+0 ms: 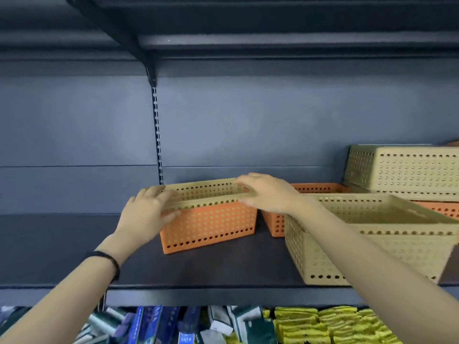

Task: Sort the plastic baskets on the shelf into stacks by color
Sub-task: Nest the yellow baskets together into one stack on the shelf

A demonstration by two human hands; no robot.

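A dark shelf [223,264] runs across the view, with a grey back panel [248,125] rising behind it. The biggest basket is a beige one [417,244] at the front right of the shelf, standing upright with its mouth up; the right forearm crosses in front of it. Behind it, at the far right, an upturned beige basket [407,170] lies bottom-up on top of other baskets, one of them orange.

Near the middle of the shelf stands an orange basket [211,227], upright, with a nested beige basket [206,194] sitting inside it so that only the beige rim and upper wall show above the orange. Just to its right, partly hidden by the right hand, is a second orange basket [275,224], close to but apart from the first.

The left hand [146,214] grips the left end of the nested beige basket, fingers over the rim and thumb beneath it. The right hand [265,192] grips the right end the same way. A black wristband [109,259] circles the left wrist.
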